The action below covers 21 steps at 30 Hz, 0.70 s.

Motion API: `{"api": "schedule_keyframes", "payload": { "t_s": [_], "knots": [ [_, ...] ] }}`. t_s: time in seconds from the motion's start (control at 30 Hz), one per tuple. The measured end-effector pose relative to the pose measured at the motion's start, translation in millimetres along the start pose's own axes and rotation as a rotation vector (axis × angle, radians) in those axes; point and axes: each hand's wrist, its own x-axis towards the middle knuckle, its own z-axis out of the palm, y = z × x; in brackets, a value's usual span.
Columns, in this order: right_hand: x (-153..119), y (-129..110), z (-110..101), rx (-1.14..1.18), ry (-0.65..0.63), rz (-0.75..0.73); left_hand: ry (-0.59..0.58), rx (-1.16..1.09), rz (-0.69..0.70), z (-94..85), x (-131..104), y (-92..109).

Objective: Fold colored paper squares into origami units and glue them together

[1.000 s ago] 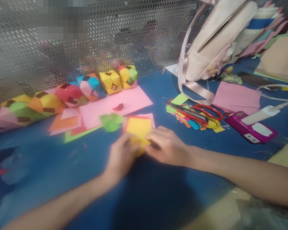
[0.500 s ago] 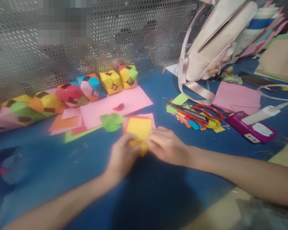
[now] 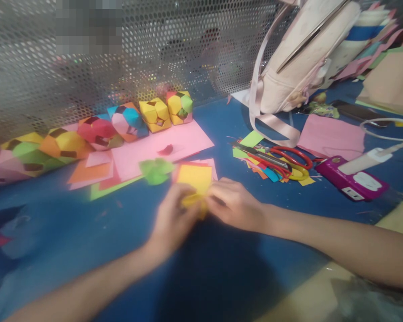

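Between my hands is a small folded yellow paper (image 3: 194, 201), its details blurred. My left hand (image 3: 175, 213) pinches it from the left, and my right hand (image 3: 229, 202) closes on its right side. Just beyond my fingers, a flat yellow sheet (image 3: 195, 175) tops a small stack with pink edges. A green folded paper piece (image 3: 156, 171) lies left of the stack. Behind that, a large pink sheet (image 3: 161, 143) carries a small red scrap (image 3: 165, 150).
Folded paper balls (image 3: 155, 115) line the perforated metal panel (image 3: 188, 49). Toward the right are red-handled scissors (image 3: 290, 157) on paper scraps, a purple power bank (image 3: 352, 179) with a white cable, a pink sheet (image 3: 332, 135) and a pale bag (image 3: 295, 58) with a hanging strap.
The folded yellow paper has shifted slightly between my fingers, and my left thumb has moved a little. Both hands stay in nearly the same place.
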Motion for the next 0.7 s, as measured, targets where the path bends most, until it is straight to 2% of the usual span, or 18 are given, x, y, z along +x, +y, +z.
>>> {"api": "schedule_keyframes", "payload": {
  "t_s": [0.1,0.2,0.53,0.7],
  "knots": [
    [0.5,-0.1,-1.1,0.000,-0.012,-0.003,-0.035,0.030,0.095,-0.9,-1.3,-1.6],
    [1.0,-0.4,-2.5,0.012,-0.022,-0.012,-0.069,0.033,0.124,-2.0,-1.8,-2.3],
    [0.3,3.0,-4.7,0.037,-0.039,-0.007,-0.067,0.062,0.085,-5.1,-1.7,-1.1],
    [1.5,3.0,-6.2,0.045,-0.022,-0.007,-0.092,-0.016,0.079,-1.6,-1.6,-4.8]
  ]
}}
